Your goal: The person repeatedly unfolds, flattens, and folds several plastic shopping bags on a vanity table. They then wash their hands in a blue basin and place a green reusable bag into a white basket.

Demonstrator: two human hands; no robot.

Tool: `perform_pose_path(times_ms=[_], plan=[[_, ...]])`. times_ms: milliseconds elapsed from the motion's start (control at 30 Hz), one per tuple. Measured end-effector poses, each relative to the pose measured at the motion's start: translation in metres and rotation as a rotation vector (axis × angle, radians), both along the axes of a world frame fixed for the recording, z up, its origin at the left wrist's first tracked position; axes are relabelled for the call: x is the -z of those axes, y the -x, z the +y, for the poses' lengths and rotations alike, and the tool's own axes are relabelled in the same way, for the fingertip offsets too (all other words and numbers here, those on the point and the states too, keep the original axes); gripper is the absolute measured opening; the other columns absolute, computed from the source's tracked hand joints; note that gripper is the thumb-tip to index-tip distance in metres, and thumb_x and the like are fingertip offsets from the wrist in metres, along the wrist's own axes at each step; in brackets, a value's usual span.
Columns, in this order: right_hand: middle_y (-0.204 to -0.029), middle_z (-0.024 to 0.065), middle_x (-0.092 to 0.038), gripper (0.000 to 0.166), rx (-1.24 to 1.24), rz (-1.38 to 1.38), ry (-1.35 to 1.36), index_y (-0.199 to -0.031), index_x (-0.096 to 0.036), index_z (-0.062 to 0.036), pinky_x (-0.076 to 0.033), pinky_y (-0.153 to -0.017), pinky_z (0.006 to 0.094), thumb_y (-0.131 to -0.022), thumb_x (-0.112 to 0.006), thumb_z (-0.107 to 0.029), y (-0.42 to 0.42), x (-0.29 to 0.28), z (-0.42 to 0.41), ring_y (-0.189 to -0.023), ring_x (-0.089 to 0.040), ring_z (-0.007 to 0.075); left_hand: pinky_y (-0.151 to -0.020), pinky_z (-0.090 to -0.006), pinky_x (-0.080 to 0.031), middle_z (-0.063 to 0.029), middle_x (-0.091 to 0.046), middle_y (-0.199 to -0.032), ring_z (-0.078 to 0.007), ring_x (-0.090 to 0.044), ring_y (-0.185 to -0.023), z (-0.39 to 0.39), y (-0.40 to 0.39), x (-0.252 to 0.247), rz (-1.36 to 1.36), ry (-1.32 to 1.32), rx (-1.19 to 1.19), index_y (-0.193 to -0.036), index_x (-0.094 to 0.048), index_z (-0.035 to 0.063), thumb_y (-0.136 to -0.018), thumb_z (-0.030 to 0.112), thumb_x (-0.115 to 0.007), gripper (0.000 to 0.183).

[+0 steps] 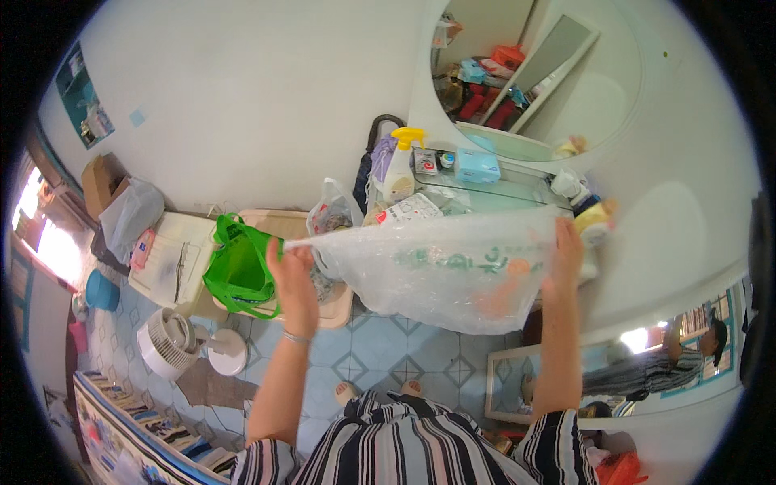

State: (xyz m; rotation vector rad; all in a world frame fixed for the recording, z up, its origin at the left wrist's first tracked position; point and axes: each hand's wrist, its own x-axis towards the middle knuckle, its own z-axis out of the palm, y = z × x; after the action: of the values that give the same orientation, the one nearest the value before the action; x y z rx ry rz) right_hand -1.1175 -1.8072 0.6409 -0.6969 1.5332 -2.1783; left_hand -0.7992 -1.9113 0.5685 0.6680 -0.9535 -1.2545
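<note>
A translucent white plastic bag [448, 267] with green and orange print is stretched sideways in front of me. My left hand [295, 273] grips its narrow, gathered end. At the other side my right hand [565, 254] holds the bag's wide end near the edge. The bag hangs slack and looks flat, with nothing plainly inside it. Just left of my left hand, a bright green tote bag [239, 270] stands with its mouth spread on a beige storage box lid [339, 312]. Behind the stretched bag lies a glass-topped dresser [515, 191], partly covered by it.
On the dresser stand a yellow-topped spray bottle [400, 167] and a blue tissue pack [477, 165]. A white fan [173, 345] sits on the tiled floor at left, near a blue bucket [102, 290]. A framed mirror [655, 364] leans at right; a round mirror [606, 79] hangs above.
</note>
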Motion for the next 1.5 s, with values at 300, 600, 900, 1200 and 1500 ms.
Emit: perform_pose_path(times_ms=[300, 600, 900, 1200, 1500], plan=[[-0.080, 0.0065, -0.059, 0.018, -0.025, -0.450, -0.047, -0.089, -0.057, -0.0020, -0.046, -0.066, 0.0292, -0.082, -0.051, -0.017, 0.023, 0.037, -0.014, -0.073, -0.057, 0.0169, -0.092, -0.0293, -0.033, -0.0122, -0.043, -0.119, -0.0171, -0.043, -0.105, 0.075, 0.098, 0.151, -0.126, -0.385, 0.729, -0.121, -0.032, -0.0007, -0.074, 0.008, -0.063, 0.057], [-0.085, 0.0107, -0.057, 0.018, 0.075, -0.519, 0.107, -0.094, -0.053, 0.0030, -0.048, -0.067, 0.0346, -0.082, -0.048, -0.010, 0.099, 0.045, 0.051, -0.077, -0.056, 0.0221, -0.090, -0.0315, -0.034, -0.0047, -0.055, -0.104, -0.0148, -0.046, -0.101, 0.054, 0.113, 0.134, -0.459, 0.090, 0.887, -0.127, -0.026, 0.0065, -0.069, 0.011, -0.068, 0.072], [-0.088, 0.0118, -0.054, 0.015, 0.113, -0.652, 0.254, -0.092, -0.052, 0.0023, -0.049, -0.067, 0.0333, -0.083, -0.046, -0.007, 0.145, 0.099, 0.054, -0.081, -0.054, 0.0224, -0.093, -0.0312, -0.031, -0.0080, -0.043, -0.120, -0.0184, -0.042, -0.107, 0.096, 0.185, 0.122, -0.567, -0.023, 1.140, -0.127, -0.029, 0.0061, -0.067, 0.017, -0.071, 0.074], [-0.089, 0.0083, -0.054, 0.022, 0.112, -0.180, 0.063, -0.102, -0.044, 0.0039, -0.046, -0.071, 0.0301, -0.084, -0.044, -0.008, 0.142, 0.094, 0.067, -0.083, -0.054, 0.0174, -0.062, -0.0227, -0.043, -0.0006, -0.056, -0.075, -0.0091, -0.053, -0.067, 0.079, 0.162, 0.114, -0.305, -0.253, 0.953, -0.092, -0.053, 0.0049, -0.087, 0.022, -0.047, 0.019], [-0.110, 0.0089, -0.050, 0.048, -0.111, 0.711, -0.233, -0.114, -0.044, -0.0014, -0.038, -0.080, 0.0261, -0.069, -0.058, 0.002, 0.004, 0.066, 0.080, -0.099, -0.047, 0.0165, -0.042, -0.0205, -0.040, 0.0005, -0.055, -0.067, -0.0070, -0.048, -0.050, 0.033, 0.060, 0.032, -0.269, -0.555, 0.820, -0.097, -0.052, 0.0040, -0.088, 0.026, -0.045, 0.025]])
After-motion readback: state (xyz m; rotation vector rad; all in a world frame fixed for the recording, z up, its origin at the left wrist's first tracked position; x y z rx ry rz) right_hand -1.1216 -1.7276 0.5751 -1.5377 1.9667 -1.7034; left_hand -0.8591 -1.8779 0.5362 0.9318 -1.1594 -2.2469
